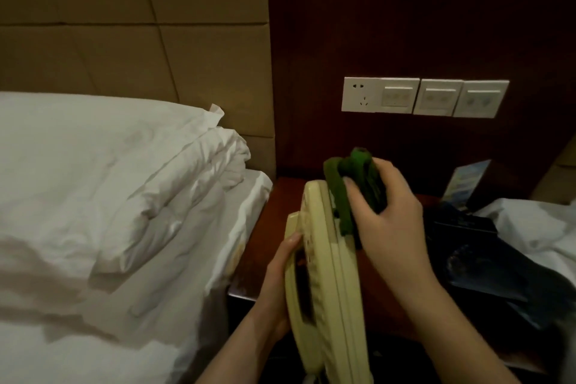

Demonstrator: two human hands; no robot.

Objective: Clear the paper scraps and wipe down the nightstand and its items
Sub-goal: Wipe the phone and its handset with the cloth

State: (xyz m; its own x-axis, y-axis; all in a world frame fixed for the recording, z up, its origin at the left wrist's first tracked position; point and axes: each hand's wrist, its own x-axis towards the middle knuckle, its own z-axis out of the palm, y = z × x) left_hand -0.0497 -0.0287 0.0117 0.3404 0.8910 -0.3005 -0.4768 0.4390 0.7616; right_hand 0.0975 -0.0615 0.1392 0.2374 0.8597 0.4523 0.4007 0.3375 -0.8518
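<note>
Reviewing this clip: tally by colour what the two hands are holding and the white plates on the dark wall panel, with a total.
Cream: 1, the telephone, tilted on edge, gripped by the left hand.
Green: 1, the cloth, bunched in the right hand against the telephone.
White: 3, the wall plates: one socket plate and two switch plates.
Total: 5.
</note>
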